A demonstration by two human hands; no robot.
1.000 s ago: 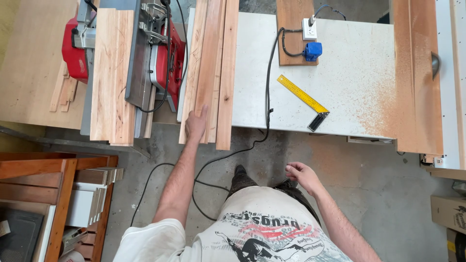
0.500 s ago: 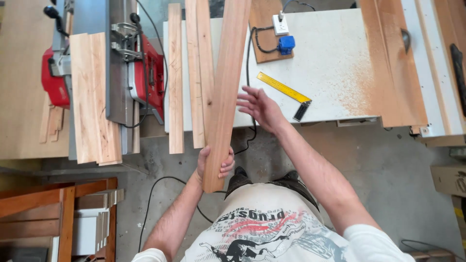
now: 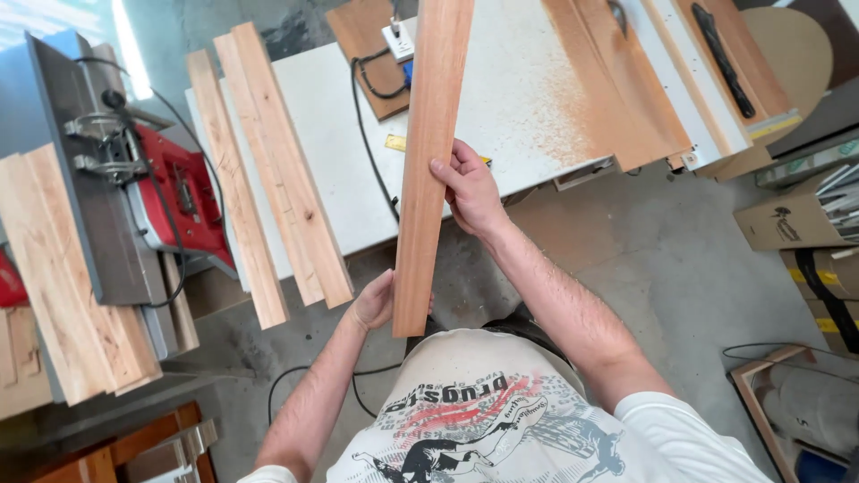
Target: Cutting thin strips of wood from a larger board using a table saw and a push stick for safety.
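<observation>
Reddish wood plank (image 3: 428,170) is held up off the tabletop (image 3: 519,107), angled lengthwise away from the body. Left hand (image 3: 374,302) cups its near end, fingers wrapped round the left edge; right hand (image 3: 470,190) grips the right edge further up, fingers (image 3: 445,170) curled over the face. Both are closed on it. Best to keep that spread grip and sight down the length without letting the far end dip toward the power strip (image 3: 399,40).

Half a second ago the plank lay more tilted, with the right hand open and only touching its edge; now it's clamped on and the other planks (image 3: 268,170) sit left of the fingers.
</observation>
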